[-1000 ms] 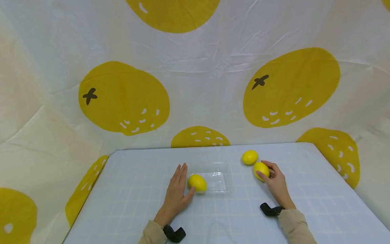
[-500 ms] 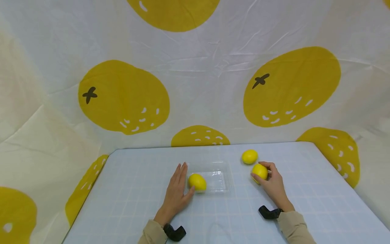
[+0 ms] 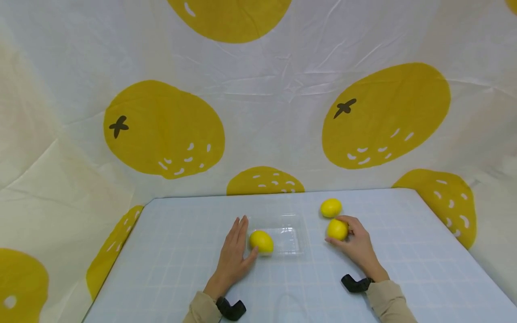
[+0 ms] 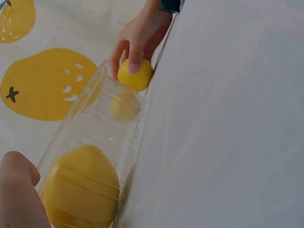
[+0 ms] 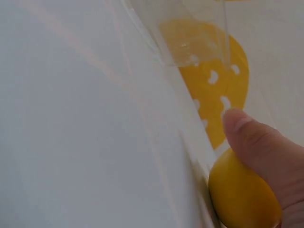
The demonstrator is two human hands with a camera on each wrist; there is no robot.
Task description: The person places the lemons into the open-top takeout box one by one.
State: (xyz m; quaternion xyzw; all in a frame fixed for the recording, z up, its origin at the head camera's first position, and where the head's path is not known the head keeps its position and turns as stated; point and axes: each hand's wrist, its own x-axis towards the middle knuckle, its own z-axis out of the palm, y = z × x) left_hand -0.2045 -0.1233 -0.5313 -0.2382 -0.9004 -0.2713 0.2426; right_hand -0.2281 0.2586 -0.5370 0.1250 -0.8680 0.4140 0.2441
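A clear plastic container (image 3: 296,242) lies on the table with one yellow lemon (image 3: 261,242) in its left end. My left hand (image 3: 234,258) rests along the container's left side, fingers straight, thumb at the front rim. In the left wrist view that thumb (image 4: 21,190) is at the rim beside the lemon (image 4: 83,187). To the right of the container, my right hand (image 3: 357,240) grips a second lemon (image 3: 337,229) between thumb and fingers. The right wrist view shows the thumb laid over this lemon (image 5: 242,192), low by the tabletop. A third lemon (image 3: 331,207) sits just behind it.
A pale blue checked cloth (image 3: 169,269) covers the table. Behind and at both sides hangs a white curtain (image 3: 274,125) printed with big yellow fruits. Black wrist cameras (image 3: 231,308) are strapped to both wrists, below beige sleeves.
My right hand has moved left and slightly toward me with its lemon, away from the spot right of the third lemon. The left hand and container have stayed put.
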